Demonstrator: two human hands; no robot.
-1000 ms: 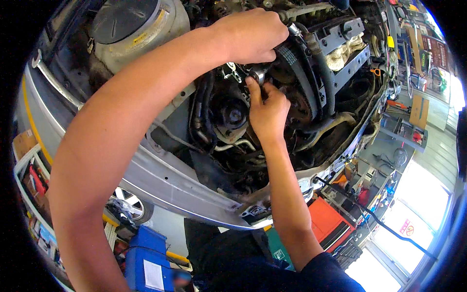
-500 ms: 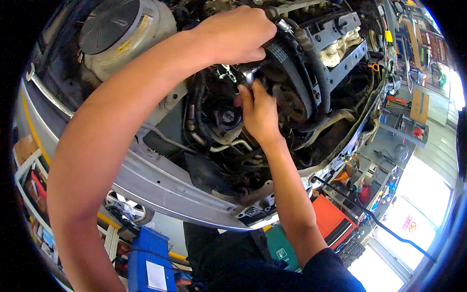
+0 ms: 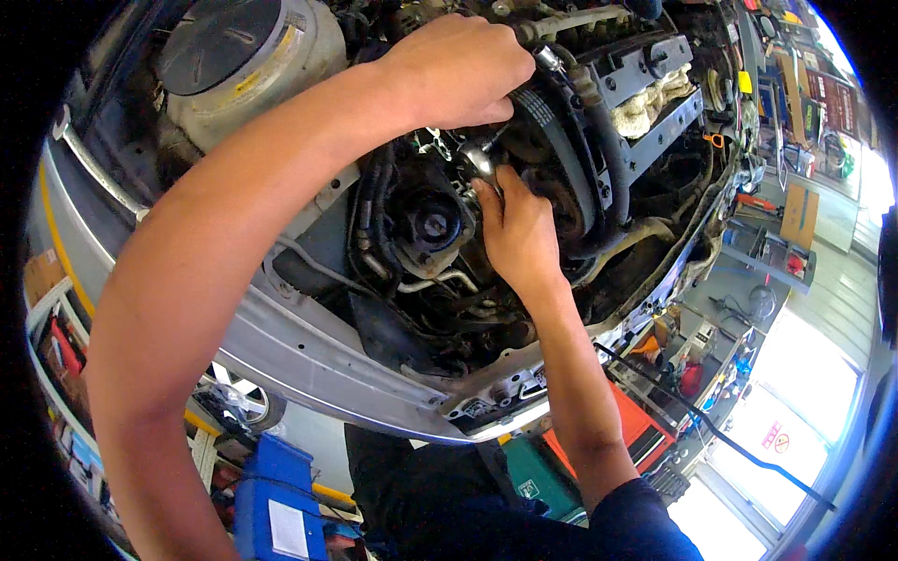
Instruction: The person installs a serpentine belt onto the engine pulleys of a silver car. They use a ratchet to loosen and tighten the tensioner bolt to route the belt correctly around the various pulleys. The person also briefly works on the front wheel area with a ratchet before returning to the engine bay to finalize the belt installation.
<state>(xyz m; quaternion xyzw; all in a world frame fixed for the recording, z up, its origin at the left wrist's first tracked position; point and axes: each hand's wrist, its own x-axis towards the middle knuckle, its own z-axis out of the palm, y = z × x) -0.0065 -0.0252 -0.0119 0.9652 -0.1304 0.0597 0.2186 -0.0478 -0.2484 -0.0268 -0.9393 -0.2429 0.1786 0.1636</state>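
My right hand (image 3: 519, 224) is closed around the handle of a chrome ratchet (image 3: 480, 163). The ratchet's round head points into the engine bay, close to the ribbed black belt (image 3: 547, 122). What the head sits on is hidden. My left arm reaches across from the left, and my left hand (image 3: 458, 70) is a fist, knuckles up, above the ratchet. Whatever is inside the fist cannot be made out. Just beyond its knuckles shows a short chrome socket-like cylinder (image 3: 548, 59); whether the fist holds it is unclear. Left of the ratchet is a dark round pulley-like part (image 3: 435, 224).
A crumpled beige rag (image 3: 650, 105) is tucked by a grey metal bracket (image 3: 655, 131). A combination wrench (image 3: 89, 164) lies along the left fender. The car's front edge (image 3: 374, 397) runs before me. A blue box (image 3: 276, 496) and a red toolbox (image 3: 645, 430) stand below.
My right hand has swung slightly to the right with the ratchet handle, and the ratchet's head shows more plainly. My left fist has stayed nearly in place.
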